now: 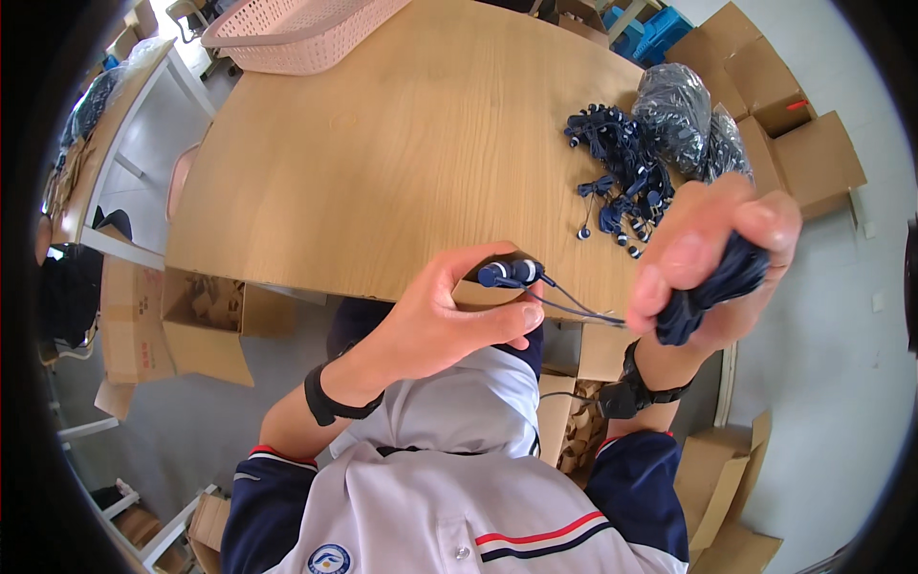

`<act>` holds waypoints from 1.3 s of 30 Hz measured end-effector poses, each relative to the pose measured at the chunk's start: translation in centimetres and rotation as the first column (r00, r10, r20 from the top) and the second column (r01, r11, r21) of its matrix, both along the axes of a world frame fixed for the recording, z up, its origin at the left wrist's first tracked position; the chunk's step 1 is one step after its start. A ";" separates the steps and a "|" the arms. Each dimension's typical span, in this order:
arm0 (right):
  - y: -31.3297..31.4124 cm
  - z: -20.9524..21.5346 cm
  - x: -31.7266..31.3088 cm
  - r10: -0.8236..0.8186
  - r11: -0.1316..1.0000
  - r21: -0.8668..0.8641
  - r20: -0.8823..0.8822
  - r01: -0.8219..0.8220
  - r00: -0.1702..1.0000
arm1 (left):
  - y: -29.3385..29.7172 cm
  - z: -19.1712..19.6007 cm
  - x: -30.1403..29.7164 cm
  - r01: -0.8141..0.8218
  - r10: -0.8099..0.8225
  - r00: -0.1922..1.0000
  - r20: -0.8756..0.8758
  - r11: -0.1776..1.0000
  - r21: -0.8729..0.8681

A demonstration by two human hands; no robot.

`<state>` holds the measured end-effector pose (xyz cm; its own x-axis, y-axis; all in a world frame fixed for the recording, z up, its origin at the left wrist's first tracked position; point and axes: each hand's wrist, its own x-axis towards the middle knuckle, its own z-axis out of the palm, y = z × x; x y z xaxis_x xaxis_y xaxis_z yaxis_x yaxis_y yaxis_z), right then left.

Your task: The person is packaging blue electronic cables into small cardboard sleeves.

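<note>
Over the table's near edge, my left hand (435,311) is wrapped round a small brown cardboard box (476,296), its open end facing up. Two dark blue earbuds (509,273) with pale bands lie at the mouth of this box, by my left fingers and thumb. Their thin wires run right to a bundled dark blue earphone cable (712,292), gripped in the closed fingers of my right hand (712,244). Beyond that hand, a heap of similar dark blue earphones (622,158) lies on the table. How deep the earbuds sit in the box is hard to tell.
A pink plastic basket (287,38) stands at the table's (382,163) far left. Clear bags of dark items (674,110) lie at the far right. Open cardboard cartons (813,158) stand on the right, with another (206,311) at the lower left and one beside my lap.
</note>
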<state>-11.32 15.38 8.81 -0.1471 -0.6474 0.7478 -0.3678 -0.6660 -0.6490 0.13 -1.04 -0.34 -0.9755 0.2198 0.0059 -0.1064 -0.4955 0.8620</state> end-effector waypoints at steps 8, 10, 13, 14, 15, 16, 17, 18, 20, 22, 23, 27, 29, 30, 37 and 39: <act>-1.1 -3.0 3.7 -0.693 0.706 -0.026 -0.229 0.707 0.684 | -0.1 -0.2 0.6 0.027 -0.047 0.991 -0.129 0.988 -0.155; -1.3 -3.3 5.3 -0.659 0.735 0.045 -0.185 0.676 0.729 | -0.1 -0.1 0.7 0.023 -0.032 0.994 -0.106 0.996 -0.089; -0.9 -3.9 5.3 -0.623 0.755 0.102 -0.197 0.648 0.757 | -0.4 0.9 0.7 0.031 -0.031 1.000 0.007 1.000 0.004; -1.1 -4.0 5.6 -0.623 0.755 0.107 -0.192 0.647 0.759 | -0.4 0.8 0.6 0.028 -0.028 1.000 -0.013 0.999 -0.027; -1.3 -4.1 6.0 -0.597 0.799 0.115 0.040 0.590 0.801 | -0.5 0.7 0.5 0.024 -0.026 0.999 -0.032 0.998 -0.058; -1.5 -4.1 6.3 -0.539 0.841 0.106 0.269 0.531 0.798 | -0.6 0.6 0.4 0.024 -0.025 0.999 -0.025 0.998 -0.058; -1.6 -3.8 6.4 -0.538 0.841 0.110 0.273 0.530 0.797 | -0.7 0.4 0.2 0.028 -0.031 0.999 -0.035 0.995 -0.098; -1.6 -3.2 6.6 -0.532 0.846 0.196 0.385 0.496 0.754 | -0.7 0.2 0.1 0.031 -0.038 0.998 -0.046 0.990 -0.138; -1.8 -3.0 6.4 -0.530 0.847 0.295 0.531 0.442 0.661 | -0.7 -0.1 0.0 0.012 -0.023 0.997 -0.073 0.990 -0.141; -1.8 -4.4 5.4 -0.620 0.785 0.258 0.348 0.564 0.703 | -0.6 -0.1 -0.2 -0.004 -0.011 0.995 -0.103 0.990 -0.143; -1.8 -4.9 5.2 -0.690 0.723 0.192 0.153 0.664 0.707 | -0.6 -0.2 -0.2 -0.004 -0.007 0.996 -0.086 0.993 -0.122; -1.3 -4.8 5.9 -0.706 0.674 0.234 -0.073 0.700 0.705 | -0.8 0.7 0.0 -0.005 0.003 1.000 -0.025 0.997 -0.083; -1.0 -4.8 5.2 -0.690 0.667 0.215 -0.183 0.714 0.700 | -1.0 0.6 -0.2 -0.005 0.002 0.999 -0.032 0.995 -0.102; -1.0 -4.7 4.8 -0.664 0.653 0.176 -0.333 0.736 0.669 | -1.2 0.6 -0.2 -0.008 0.002 0.999 -0.043 0.992 -0.123; -1.3 -5.0 5.3 -0.546 0.533 0.154 -0.688 0.832 0.477 | -2.5 -0.4 -0.2 0.048 -0.046 0.999 0.022 0.988 -0.148; -1.2 -5.0 5.4 -0.554 0.543 0.155 -0.673 0.825 0.491 | -2.5 -1.1 -0.3 0.039 -0.033 0.999 0.043 0.990 -0.134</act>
